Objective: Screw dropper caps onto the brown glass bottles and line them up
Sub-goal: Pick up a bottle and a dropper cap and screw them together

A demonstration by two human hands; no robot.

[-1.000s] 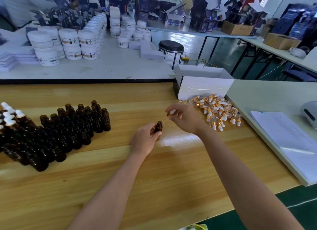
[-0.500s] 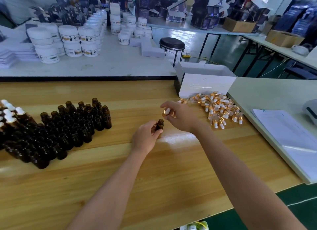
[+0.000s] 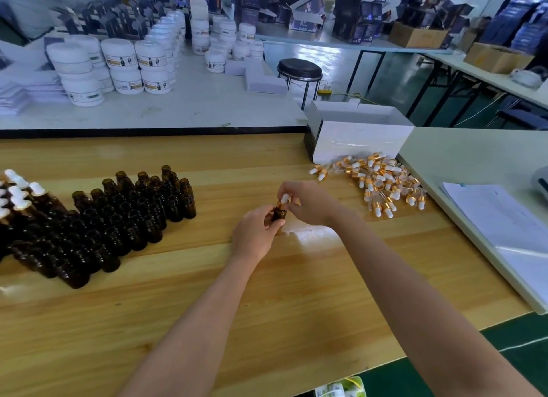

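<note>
Brown glass forms the bottle [image 3: 279, 213] that is held upright over the wooden table [image 3: 267, 302], near the middle of the view. The bottle body is gripped by the curled fingers and thumb of the left hand [image 3: 255, 233]; its base is hidden, so contact with the table cannot be confirmed. A dropper cap [image 3: 284, 200], made up of a white rubber bulb and a gold collar, is seated on the bottle neck and is pinched between the thumb and fingertips of the right hand [image 3: 311, 202]. How far the cap is threaded cannot be told. To the left, a dense block of uncapped brown bottles [image 3: 127, 216] is stood in slanted rows on the table, well apart from both hands. At the far left edge, several capped bottles [image 3: 20, 196] with white bulbs are grouped just beside that block. To the right of the hands, a loose pile of dropper caps [image 3: 382, 186] is spread on the table, directly in front of an open white box [image 3: 355, 136]. A stack of paper sheets [image 3: 510, 227] is laid on the adjoining pale surface at the right. On the white table behind, white jars [image 3: 118, 67] are stacked in rows, and a black round stool [image 3: 299, 69] is seen on the floor beyond.
</note>
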